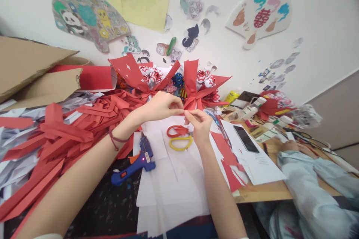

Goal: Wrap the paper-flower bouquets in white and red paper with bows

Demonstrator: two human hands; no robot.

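Note:
My left hand (165, 105) and my right hand (199, 122) meet above the white paper sheets (168, 186), fingertips pinched together. Whatever lies between them is too small to make out. Just behind the fingers stands a bouquet of red-and-white paper flowers (205, 79) in a red paper wrap. A second wrapped bouquet (153, 76) is to its left. Below my right hand, scissors (181, 142) with one red and one yellow handle loop lie on the sheets. A blue hot glue gun (137, 166), its small light lit, rests left of the scissors.
Folded red paper strips (78, 127) and white ones are heaped at left beside cardboard (28, 67). At right lie red paper scraps (227, 157), a phone (246, 139) on a white sheet, and bottles (252, 108). Another person's sleeve (305, 186) rests on the table edge at far right.

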